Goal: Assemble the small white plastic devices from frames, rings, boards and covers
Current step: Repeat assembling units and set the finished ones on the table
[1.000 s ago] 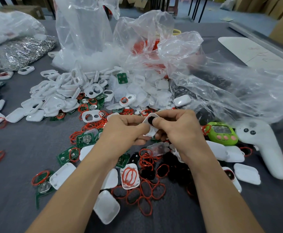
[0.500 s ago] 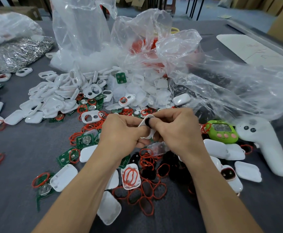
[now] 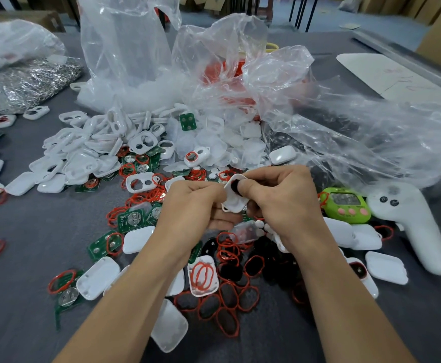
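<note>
Both hands hold one small white frame (image 3: 233, 199) above the table centre. My left hand (image 3: 193, 208) grips its left edge with curled fingers. My right hand (image 3: 279, 197) grips its right side, thumb pressing a black piece (image 3: 234, 185) into the frame's upper opening. Below them lie red rings (image 3: 227, 299), white covers (image 3: 97, 277) and green boards (image 3: 133, 218). A heap of white frames (image 3: 88, 150) sits at the left.
Crumpled clear plastic bags (image 3: 345, 121) rise behind the parts and spread to the right. A green toy device (image 3: 345, 204) and a white controller (image 3: 413, 226) lie at the right. A bag of silver metal parts (image 3: 28, 82) is at the far left.
Both hands stay on the white frame at the same place; the right thumb keeps pressing on the black piece. The frame has tilted slightly.
</note>
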